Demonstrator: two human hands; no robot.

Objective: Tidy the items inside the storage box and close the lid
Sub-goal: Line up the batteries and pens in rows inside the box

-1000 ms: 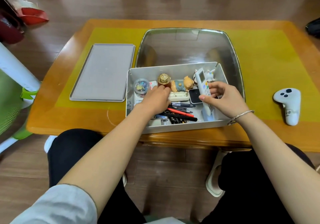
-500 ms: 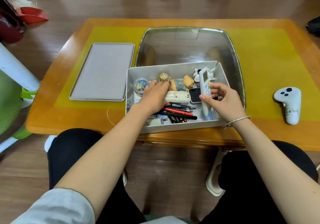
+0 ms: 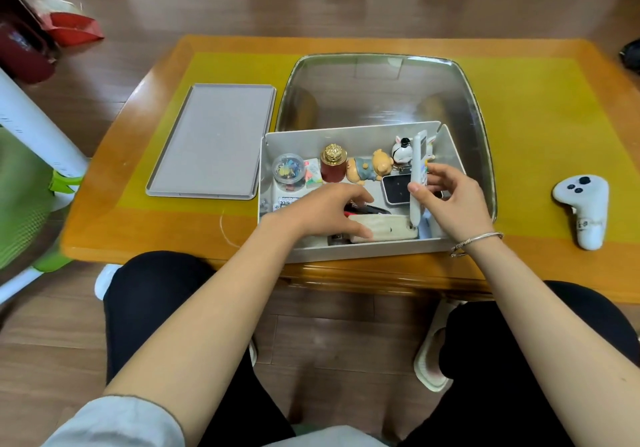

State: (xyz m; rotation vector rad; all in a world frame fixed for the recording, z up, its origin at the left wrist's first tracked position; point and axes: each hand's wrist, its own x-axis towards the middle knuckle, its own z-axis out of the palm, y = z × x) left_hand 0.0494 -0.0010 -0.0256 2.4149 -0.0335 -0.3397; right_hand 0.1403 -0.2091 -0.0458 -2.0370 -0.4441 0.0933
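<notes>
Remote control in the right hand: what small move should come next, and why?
Probably lay the remote control flat along the right side of the storage box. The right hand holds it on end, above the rim, so the lid on the table could not close. The left hand grips a cream pouch.

Open grey storage box (image 3: pixel 363 135) holds clutter; its lid (image 3: pixel 211 142) lies beside it.
</notes>
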